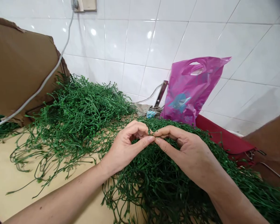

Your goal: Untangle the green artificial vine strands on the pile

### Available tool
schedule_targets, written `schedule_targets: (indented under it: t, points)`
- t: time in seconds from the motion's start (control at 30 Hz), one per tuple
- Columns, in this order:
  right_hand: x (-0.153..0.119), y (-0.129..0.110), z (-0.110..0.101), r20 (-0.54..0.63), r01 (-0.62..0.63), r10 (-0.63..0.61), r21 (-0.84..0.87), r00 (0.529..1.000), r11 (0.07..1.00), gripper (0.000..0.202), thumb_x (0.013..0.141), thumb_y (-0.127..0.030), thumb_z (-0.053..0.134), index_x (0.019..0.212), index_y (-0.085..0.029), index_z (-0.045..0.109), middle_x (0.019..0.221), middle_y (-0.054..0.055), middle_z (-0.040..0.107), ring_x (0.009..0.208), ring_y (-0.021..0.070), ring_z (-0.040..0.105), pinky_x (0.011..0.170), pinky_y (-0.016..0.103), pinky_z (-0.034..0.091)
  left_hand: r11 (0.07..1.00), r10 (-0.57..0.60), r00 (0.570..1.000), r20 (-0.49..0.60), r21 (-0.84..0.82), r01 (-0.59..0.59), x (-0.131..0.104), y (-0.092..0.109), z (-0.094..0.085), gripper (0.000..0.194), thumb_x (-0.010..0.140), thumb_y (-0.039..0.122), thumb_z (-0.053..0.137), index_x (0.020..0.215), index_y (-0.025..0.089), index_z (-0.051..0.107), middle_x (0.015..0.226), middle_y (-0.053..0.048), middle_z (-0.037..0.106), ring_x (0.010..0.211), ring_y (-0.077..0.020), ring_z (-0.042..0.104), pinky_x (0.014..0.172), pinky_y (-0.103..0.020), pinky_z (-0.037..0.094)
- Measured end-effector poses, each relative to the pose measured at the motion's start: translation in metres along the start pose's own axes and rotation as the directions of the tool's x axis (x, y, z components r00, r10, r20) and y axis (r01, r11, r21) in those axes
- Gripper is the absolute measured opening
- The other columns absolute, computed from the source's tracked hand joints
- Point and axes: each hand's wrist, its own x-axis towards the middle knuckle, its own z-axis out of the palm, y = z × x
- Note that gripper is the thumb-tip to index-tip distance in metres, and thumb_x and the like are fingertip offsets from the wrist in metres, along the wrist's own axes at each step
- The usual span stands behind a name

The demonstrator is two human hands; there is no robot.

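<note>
Right above the big tangle of green plastic-looking stems, both hands are pinched together, fingertips pretty much meeting. The left hand has thumb and fingers closed on a small green stem piece, and the right hand is pinching at the same spot from the other side. Can't really tell which fingers have the firmer grip, it's tiny.

Another messy green pile sits off to the left on the tan surface, next to a brown cardboard box with a grey cable running in front of it. Behind the hands there's a pink plastic bag standing near the white tiled wall, plus something red beside it.
</note>
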Motion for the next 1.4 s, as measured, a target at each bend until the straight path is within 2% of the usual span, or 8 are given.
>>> schedule_targets:
  t: [0.27, 0.5, 0.73, 0.87, 0.97, 1.1, 1.27, 1.4]
  points:
    - [-0.001, -0.005, 0.008, -0.069, 0.035, -0.045, -0.143, 0.997, 0.989, 0.015, 0.087, -0.02, 0.053, 0.077, -0.023, 0.064, 0.067, -0.003, 0.066, 0.062, 0.0132, 0.06, 0.063, 0.024, 0.048, 0.913, -0.182, 0.98, 0.086, -0.355, 0.201, -0.001, -0.006, 0.004, 0.013, 0.089, 0.029, 0.069, 0.084, 0.019, 0.063, 0.082, 0.001, 0.062, 0.08, -0.0109, 0.058, 0.079, -0.023, 0.046]
    - [0.001, 0.004, 0.012, 0.098, -0.213, 0.19, 0.347, 0.977, 0.913, 0.019, 0.09, -0.029, 0.051, 0.077, -0.023, 0.064, 0.074, -0.001, 0.069, 0.069, 0.0138, 0.061, 0.062, 0.024, 0.048, 0.826, -0.19, 0.971, 0.144, -0.511, 0.238, -0.003, -0.008, 0.007, 0.016, 0.085, 0.03, 0.075, 0.084, 0.017, 0.066, 0.085, 0.0, 0.065, 0.077, -0.0093, 0.059, 0.078, -0.022, 0.047]
    - [0.01, 0.005, 0.023, 0.102, -0.335, 0.328, 0.489, 0.939, 0.805, 0.018, 0.079, -0.033, 0.057, 0.066, -0.021, 0.063, 0.071, 0.001, 0.069, 0.066, 0.0145, 0.059, 0.058, 0.024, 0.045, 0.82, -0.203, 0.974, 0.106, -0.525, 0.228, -0.001, -0.014, 0.009, 0.011, 0.087, 0.026, 0.073, 0.085, 0.017, 0.068, 0.082, 0.001, 0.066, 0.075, -0.0082, 0.059, 0.077, -0.021, 0.046]
    - [0.01, 0.006, 0.015, 0.084, -0.306, 0.297, 0.379, 0.951, 0.874, 0.016, 0.081, -0.033, 0.058, 0.071, -0.022, 0.062, 0.068, -0.001, 0.062, 0.065, 0.0136, 0.054, 0.059, 0.024, 0.042, 0.829, -0.166, 0.981, 0.101, -0.524, 0.194, -0.002, -0.01, 0.01, 0.01, 0.088, 0.024, 0.073, 0.085, 0.016, 0.069, 0.083, 0.001, 0.069, 0.079, -0.0075, 0.061, 0.077, -0.018, 0.046]
    - [0.006, 0.005, 0.007, 0.183, -0.275, 0.22, 0.378, 0.958, 0.884, 0.015, 0.086, -0.032, 0.055, 0.076, -0.022, 0.06, 0.073, -0.001, 0.063, 0.069, 0.0142, 0.054, 0.064, 0.026, 0.044, 0.767, -0.23, 0.96, 0.161, -0.576, 0.281, -0.002, -0.002, 0.009, 0.015, 0.088, 0.03, 0.074, 0.085, 0.016, 0.069, 0.075, 0.001, 0.068, 0.068, -0.0054, 0.058, 0.064, -0.015, 0.042]
    - [0.0, 0.005, 0.005, 0.278, -0.27, 0.133, 0.54, 0.951, 0.797, 0.013, 0.092, -0.027, 0.052, 0.08, -0.023, 0.057, 0.074, -0.001, 0.062, 0.072, 0.014, 0.055, 0.073, 0.027, 0.045, 0.653, -0.274, 0.921, 0.278, -0.65, 0.39, -0.002, 0.003, 0.004, 0.021, 0.083, 0.034, 0.079, 0.084, 0.015, 0.069, 0.067, 0.002, 0.065, 0.058, -0.0042, 0.055, 0.054, -0.013, 0.039]
    - [0.001, 0.011, 0.012, 0.322, -0.307, 0.113, 0.653, 0.94, 0.693, 0.012, 0.087, -0.02, 0.053, 0.076, -0.022, 0.052, 0.07, -0.003, 0.055, 0.072, 0.0144, 0.056, 0.068, 0.027, 0.043, 0.545, -0.312, 0.882, 0.352, -0.694, 0.47, -0.004, -0.001, 0.001, 0.024, 0.08, 0.034, 0.082, 0.085, 0.014, 0.069, 0.066, 0.002, 0.065, 0.057, -0.0043, 0.059, 0.057, -0.012, 0.044]
    - [0.007, 0.021, 0.006, 0.286, -0.246, 0.095, 0.554, 0.954, 0.795, 0.016, 0.083, -0.018, 0.049, 0.068, -0.022, 0.051, 0.068, -0.002, 0.056, 0.072, 0.0162, 0.059, 0.068, 0.029, 0.045, 0.411, -0.362, 0.879, 0.312, -0.792, 0.451, 0.0, 0.001, -0.002, 0.03, 0.071, 0.032, 0.089, 0.081, 0.016, 0.066, 0.072, 0.004, 0.068, 0.058, -0.0041, 0.062, 0.06, -0.013, 0.051]
